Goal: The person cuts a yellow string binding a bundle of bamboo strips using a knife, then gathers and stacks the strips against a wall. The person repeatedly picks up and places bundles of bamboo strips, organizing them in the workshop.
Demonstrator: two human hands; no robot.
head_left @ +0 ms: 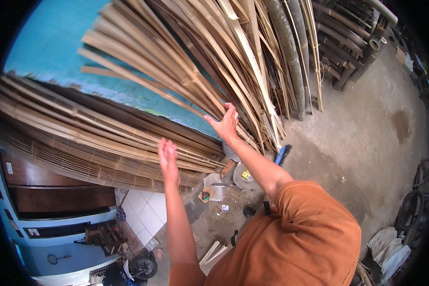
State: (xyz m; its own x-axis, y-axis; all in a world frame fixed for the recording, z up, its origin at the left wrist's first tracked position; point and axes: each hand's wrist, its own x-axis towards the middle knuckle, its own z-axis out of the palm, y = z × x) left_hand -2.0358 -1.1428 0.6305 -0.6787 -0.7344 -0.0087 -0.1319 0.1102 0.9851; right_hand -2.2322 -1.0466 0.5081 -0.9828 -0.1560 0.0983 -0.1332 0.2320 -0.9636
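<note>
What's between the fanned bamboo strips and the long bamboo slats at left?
In the head view, turquoise wall shows between the bamboo strips and bamboo slats.

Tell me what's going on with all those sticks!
Someone in an orange-brown shirt has both arms out. Their right hand, thumb spread, is by the long bamboo strips along the turquoise wall; I can't tell if it's touching them. Their left hand is open, by the slatted bamboo bundle.
</note>
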